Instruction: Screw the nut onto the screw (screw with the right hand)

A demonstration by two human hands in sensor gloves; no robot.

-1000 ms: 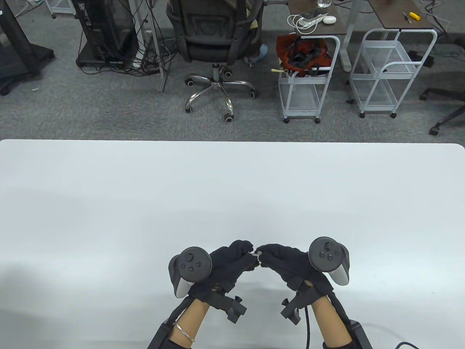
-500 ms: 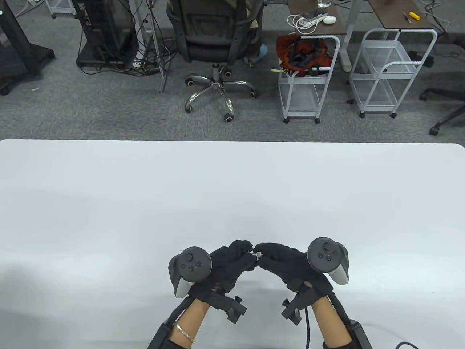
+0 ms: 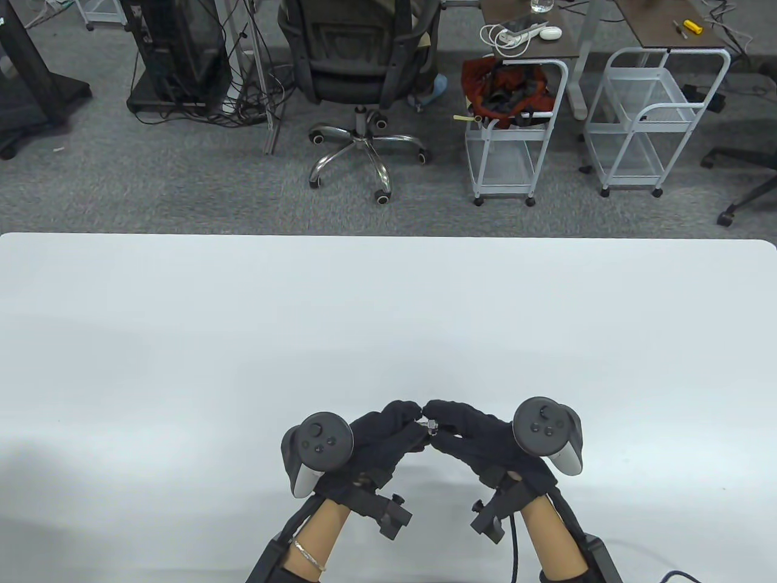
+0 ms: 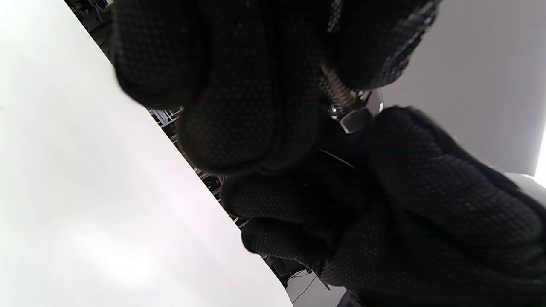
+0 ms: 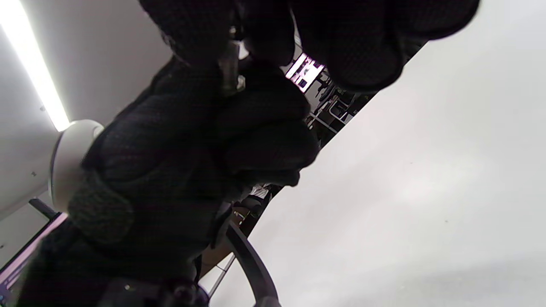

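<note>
Both black-gloved hands meet fingertip to fingertip just above the white table [image 3: 388,316], near its front edge. My left hand [image 3: 415,423] pinches a threaded metal screw [image 4: 337,90], which points toward the right hand. My right hand [image 3: 439,420] pinches a small silver nut [image 3: 432,426] that sits on the screw's end. The nut [image 4: 356,117] also shows in the left wrist view, at the tip of the thread. In the right wrist view the metal parts [image 5: 229,70] are dim between the fingers. The screw's head is hidden in the left glove.
A tracker sits on the back of the left hand [image 3: 317,443] and on the right hand [image 3: 547,428]. Beyond the table's far edge stand an office chair [image 3: 358,73] and two white wire carts [image 3: 516,121].
The right fingers have shifted slightly around the nut, and the nut shows more plainly between the fingertips. Both hands stay in the same place.
</note>
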